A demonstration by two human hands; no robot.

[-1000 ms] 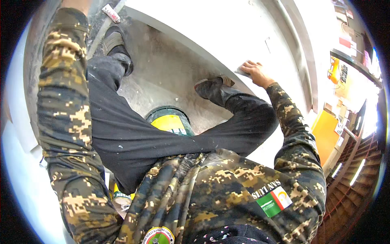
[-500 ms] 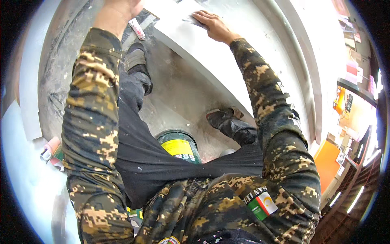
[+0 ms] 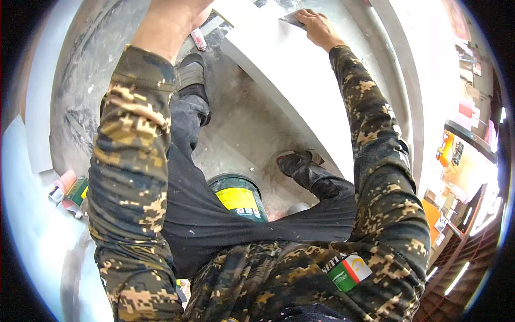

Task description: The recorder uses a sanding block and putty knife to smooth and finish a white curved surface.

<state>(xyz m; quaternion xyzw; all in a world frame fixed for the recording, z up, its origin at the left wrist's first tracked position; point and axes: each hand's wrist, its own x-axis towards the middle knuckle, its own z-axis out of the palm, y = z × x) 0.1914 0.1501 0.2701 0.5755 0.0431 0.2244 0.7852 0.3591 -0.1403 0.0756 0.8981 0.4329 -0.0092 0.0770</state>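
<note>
A long white panel (image 3: 289,70) slants across the space in front of my legs, its curved edge toward me. My right hand (image 3: 322,31) is closed on a grey piece of sandpaper (image 3: 291,20) and presses it against the panel's face. At the top edge of the picture, my left hand (image 3: 179,19) is near the panel's left end. Its fingers are cut off by the frame, so what it holds or touches is hidden. A small white and red tube (image 3: 198,39) lies below the left hand, beside the panel's corner.
A dark green bucket with a yellow label (image 3: 236,196) stands between my legs on the dusty grey floor (image 3: 236,123). Pink and green containers (image 3: 70,190) are at the left. At the far right are an orange object (image 3: 445,149) and cluttered shelving.
My right hand, with the sandpaper, has moved right across the panel. My left hand has also shifted right, and the whole view has moved slightly.
</note>
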